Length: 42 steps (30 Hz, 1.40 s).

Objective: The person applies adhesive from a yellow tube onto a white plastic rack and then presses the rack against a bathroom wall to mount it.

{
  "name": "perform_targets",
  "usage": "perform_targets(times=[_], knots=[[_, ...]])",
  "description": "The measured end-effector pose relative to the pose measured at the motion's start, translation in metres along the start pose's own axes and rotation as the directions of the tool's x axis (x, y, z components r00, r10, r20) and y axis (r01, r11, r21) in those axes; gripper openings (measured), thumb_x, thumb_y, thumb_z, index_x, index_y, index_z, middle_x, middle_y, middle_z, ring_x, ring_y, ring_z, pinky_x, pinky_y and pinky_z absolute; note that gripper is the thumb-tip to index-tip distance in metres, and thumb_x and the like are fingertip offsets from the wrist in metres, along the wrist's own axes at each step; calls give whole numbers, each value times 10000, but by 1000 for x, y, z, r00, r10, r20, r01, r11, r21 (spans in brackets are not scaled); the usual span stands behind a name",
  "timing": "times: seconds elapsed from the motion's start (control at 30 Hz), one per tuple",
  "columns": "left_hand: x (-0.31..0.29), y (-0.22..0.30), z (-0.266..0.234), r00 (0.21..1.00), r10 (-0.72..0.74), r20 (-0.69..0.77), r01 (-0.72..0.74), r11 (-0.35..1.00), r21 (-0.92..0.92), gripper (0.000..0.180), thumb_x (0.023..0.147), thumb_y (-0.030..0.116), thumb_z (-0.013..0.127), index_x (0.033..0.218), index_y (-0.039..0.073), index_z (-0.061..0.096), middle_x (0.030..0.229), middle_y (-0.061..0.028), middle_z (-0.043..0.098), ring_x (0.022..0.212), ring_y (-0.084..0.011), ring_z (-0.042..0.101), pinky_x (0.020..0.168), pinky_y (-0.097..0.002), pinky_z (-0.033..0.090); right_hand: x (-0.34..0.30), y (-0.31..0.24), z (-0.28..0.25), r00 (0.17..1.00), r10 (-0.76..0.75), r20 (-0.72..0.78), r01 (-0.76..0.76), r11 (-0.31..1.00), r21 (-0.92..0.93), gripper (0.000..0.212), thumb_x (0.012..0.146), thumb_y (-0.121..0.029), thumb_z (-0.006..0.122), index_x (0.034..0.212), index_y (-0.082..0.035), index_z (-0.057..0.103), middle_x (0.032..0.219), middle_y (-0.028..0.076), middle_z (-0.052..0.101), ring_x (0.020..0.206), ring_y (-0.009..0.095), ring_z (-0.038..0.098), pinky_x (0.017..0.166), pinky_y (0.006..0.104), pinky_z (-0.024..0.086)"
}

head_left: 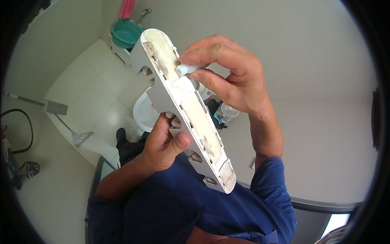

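A long white plastic rack with notched cutouts along one side is held up at a slant in front of me. Its pale back faces up, yellowed, with grey-brown grime near the far end and lower down. My left hand grips the notched side near the middle, thumb on the near face. Over the far half, my right hand pinches a small white tube between thumb and fingers. The tube's round end points left, at the rack's back; whether it touches cannot be made out.
A teal basin stands at the far left below a tap. A white toilet bowl is beneath the rack. Long-handled tools, one with a grey fan-shaped head, are at left. A small white fan sits beyond my right wrist.
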<state>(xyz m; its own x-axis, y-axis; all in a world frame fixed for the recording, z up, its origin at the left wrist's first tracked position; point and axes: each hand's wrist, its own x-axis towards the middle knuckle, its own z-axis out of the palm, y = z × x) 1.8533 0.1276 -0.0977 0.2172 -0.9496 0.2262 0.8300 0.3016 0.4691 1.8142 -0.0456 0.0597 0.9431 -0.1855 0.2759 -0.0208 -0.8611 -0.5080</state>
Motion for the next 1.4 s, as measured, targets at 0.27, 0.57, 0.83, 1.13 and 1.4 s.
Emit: perform_targets(times=[0.27, 0.57, 0.83, 1.13, 1.4], knots=[[1, 0, 3, 1000, 23, 1, -23, 1000, 2, 851, 972, 427, 649, 1490, -64, 187, 1358, -125, 467, 1233, -172, 478, 1061, -332, 394, 0, -1, 1, 1000, -12, -13, 12, 1000, -22, 239, 765, 23, 735, 986, -68, 748, 958, 72, 718, 915, 229, 680, 750, 324, 554], [3, -7, 4, 999, 33, -6, -34, 999, -25, 835, 978, 415, 644, 1501, -50, 189, 1367, -120, 465, 1239, -177, 474, 1071, -341, 388, 2, 0, -3, 998, -69, 1, 68, 991, -113, 252, 753, 37, 735, 979, -73, 747, 944, 71, 712, 881, 220, 689, 729, 320, 562], [2, -9, 1, 999, 21, 26, -20, 999, -38, 808, 987, 400, 634, 1497, -50, 197, 1377, -124, 457, 1251, -172, 458, 1085, -345, 372, 2, 1, -4, 995, -97, 14, 98, 981, -165, 252, 753, 44, 739, 971, -83, 747, 946, 66, 712, 862, 209, 695, 716, 309, 571], [3, -11, 1, 999, 24, 33, -23, 999, -41, 808, 986, 415, 630, 1483, -60, 205, 1377, -124, 457, 1252, -171, 457, 1084, -339, 369, 3, -4, -5, 995, -99, 27, 102, 968, -229, 249, 750, 43, 757, 964, -83, 740, 953, 63, 703, 828, 200, 702, 695, 295, 576], [3, -11, 4, 999, 28, 19, -27, 999, -40, 815, 983, 430, 630, 1486, -56, 211, 1374, -119, 456, 1251, -168, 453, 1081, -336, 370, 5, -6, -6, 996, -72, 53, 83, 969, -233, 241, 733, 91, 752, 945, -20, 727, 933, 79, 736, 933, 226, 699, 768, 324, 572]])
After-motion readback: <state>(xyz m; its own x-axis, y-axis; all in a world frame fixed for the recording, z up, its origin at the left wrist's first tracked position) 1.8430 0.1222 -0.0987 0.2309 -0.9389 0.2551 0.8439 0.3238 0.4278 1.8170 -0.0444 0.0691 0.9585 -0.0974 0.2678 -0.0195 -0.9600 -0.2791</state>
